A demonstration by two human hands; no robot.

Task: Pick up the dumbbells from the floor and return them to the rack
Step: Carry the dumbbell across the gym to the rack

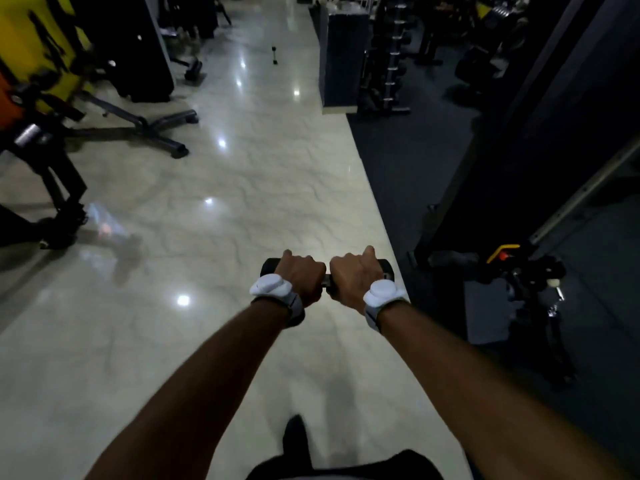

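Note:
I hold one black dumbbell [269, 265] crosswise in front of me, above the pale marble floor. My left hand [298, 277] and my right hand [353, 275] are both closed around its handle, side by side, and hide most of it; only the dark ends stick out at the left and right. Each wrist wears a white sensor band. A second small dumbbell [274, 55] lies on the floor far ahead. The dumbbell rack [389, 60] stands upright in the dark area at the back right, with several dumbbells on it.
A weight bench base [152, 128] and black machine frames [52, 174] line the left side. A dark rubber mat [415, 174] and a cable machine with a yellow clip [504, 252] fill the right. A pillar [341, 53] stands by the rack. My foot [294, 441] shows below.

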